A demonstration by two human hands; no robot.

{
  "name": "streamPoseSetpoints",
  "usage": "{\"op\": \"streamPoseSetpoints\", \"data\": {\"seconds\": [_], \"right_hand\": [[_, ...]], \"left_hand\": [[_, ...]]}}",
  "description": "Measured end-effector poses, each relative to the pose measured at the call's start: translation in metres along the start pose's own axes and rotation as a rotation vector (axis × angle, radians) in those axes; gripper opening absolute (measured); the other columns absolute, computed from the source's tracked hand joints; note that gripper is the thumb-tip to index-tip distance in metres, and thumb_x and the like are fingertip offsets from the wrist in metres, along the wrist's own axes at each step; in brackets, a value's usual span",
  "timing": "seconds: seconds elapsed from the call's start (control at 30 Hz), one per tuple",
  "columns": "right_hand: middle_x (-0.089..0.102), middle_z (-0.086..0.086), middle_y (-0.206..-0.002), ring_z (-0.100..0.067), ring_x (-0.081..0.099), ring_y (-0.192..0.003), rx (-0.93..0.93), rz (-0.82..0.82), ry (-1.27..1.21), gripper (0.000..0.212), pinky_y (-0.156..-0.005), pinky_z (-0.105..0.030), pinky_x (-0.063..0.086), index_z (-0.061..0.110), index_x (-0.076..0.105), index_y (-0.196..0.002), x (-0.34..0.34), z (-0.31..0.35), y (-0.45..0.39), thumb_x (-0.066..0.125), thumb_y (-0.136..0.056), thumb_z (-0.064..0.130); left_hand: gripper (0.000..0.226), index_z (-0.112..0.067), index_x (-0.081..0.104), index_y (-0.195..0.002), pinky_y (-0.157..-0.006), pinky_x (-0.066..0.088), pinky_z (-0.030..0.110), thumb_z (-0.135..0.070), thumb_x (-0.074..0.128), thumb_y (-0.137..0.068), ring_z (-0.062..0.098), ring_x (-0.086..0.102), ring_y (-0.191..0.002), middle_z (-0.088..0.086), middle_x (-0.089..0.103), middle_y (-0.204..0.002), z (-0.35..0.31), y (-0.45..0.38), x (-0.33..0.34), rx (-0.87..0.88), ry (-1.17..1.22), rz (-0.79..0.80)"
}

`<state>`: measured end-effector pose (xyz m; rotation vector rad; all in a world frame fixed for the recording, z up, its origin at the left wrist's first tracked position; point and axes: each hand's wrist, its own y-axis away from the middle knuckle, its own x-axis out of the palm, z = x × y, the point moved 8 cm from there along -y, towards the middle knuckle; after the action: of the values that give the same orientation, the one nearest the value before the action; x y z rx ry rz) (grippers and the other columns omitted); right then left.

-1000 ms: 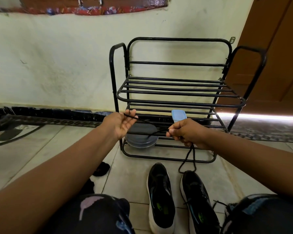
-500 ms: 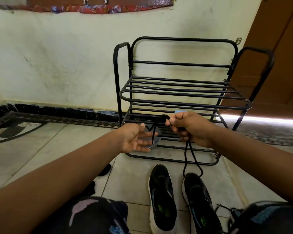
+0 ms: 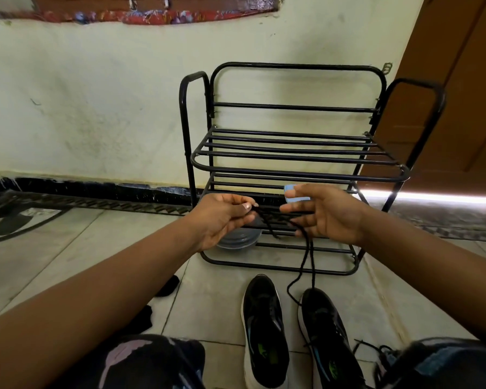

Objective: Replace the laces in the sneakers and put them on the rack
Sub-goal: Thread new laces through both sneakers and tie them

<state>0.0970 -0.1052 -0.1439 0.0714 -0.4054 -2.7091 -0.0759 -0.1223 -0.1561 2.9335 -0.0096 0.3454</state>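
While both forearms are stretched forward before the black rack [image 3: 292, 164], a black lace [image 3: 272, 217] is pinched by the left hand [image 3: 222, 217]; it is draped over the spread, relaxed fingers of the right hand [image 3: 328, 214] and trails down to the right sneaker [image 3: 328, 332] on the floor

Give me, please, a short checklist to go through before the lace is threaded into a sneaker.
1. Lace in hand: ok, the left hand pinches it and it drapes over the fingers of the right hand.
2. Lace free of tangles: cannot tell, the strands cross between the hands.
3. Lace tip ready: cannot tell.
4. Sneakers within reach: ok, left sneaker and right sneaker stand on the floor in front.
5. Room on the rack: ok, the upper shelf is bare.
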Motion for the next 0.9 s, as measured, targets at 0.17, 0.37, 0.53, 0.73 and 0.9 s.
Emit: {"op": "streamPoseSetpoints", "data": {"seconds": [0.17,0.37,0.53,0.73,0.9], "right_hand": [[0.066,-0.01,-0.098,-0.015,0.056,-0.061,0.044,0.135,0.137,0.058,-0.052,-0.025,0.045,0.01,0.057,-0.115,0.022,-0.005,0.004,0.057,-0.074,0.052],[0.06,-0.004,-0.081,-0.012,0.045,-0.062,-0.091,0.001,0.52,0.029,-0.05,-0.023,0.037,0.012,0.066,-0.102,0.027,0.001,-0.003,0.065,-0.085,0.035],[0.07,-0.008,-0.1,-0.014,0.057,-0.074,-0.038,0.048,0.49,0.024,-0.058,-0.024,0.042,0.011,0.068,-0.094,0.033,-0.009,-0.005,0.051,-0.097,0.027],[0.063,-0.001,-0.067,-0.013,0.046,-0.061,-0.046,0.0,0.389,0.035,-0.052,-0.023,0.032,0.007,0.068,-0.096,0.021,-0.006,-0.004,0.041,-0.101,0.03],[0.054,-0.002,-0.065,-0.012,0.042,-0.057,-0.036,-0.043,0.375,0.034,-0.05,-0.022,0.031,0.001,0.064,-0.106,0.014,-0.006,-0.004,0.042,-0.101,0.025]], "left_hand": [[0.007,0.001,0.062,-0.092,-0.073,0.057,0.021,0.002,0.055,-0.091,0.016,0.066,-0.078,0.012,0.066,-0.091,-0.008,0.004,0.012,0.115,-0.252,0.002],[0.006,-0.001,0.065,-0.091,-0.073,0.058,0.022,0.001,0.061,-0.088,0.018,0.069,-0.08,0.015,0.068,-0.091,-0.014,0.008,0.021,0.2,-0.391,0.019],[0.008,0.0,0.067,-0.092,-0.068,0.057,0.019,0.003,0.061,-0.087,0.016,0.066,-0.075,0.013,0.067,-0.084,-0.021,0.011,0.025,0.268,-0.448,0.021],[0.009,0.001,0.066,-0.09,-0.066,0.056,0.016,0.005,0.059,-0.087,0.01,0.067,-0.074,0.009,0.065,-0.082,-0.019,0.009,0.019,0.244,-0.397,-0.019],[0.01,0.002,0.065,-0.089,-0.069,0.057,0.018,0.008,0.058,-0.086,0.009,0.069,-0.071,0.011,0.066,-0.084,-0.015,0.008,0.019,0.173,-0.285,-0.006]]}}
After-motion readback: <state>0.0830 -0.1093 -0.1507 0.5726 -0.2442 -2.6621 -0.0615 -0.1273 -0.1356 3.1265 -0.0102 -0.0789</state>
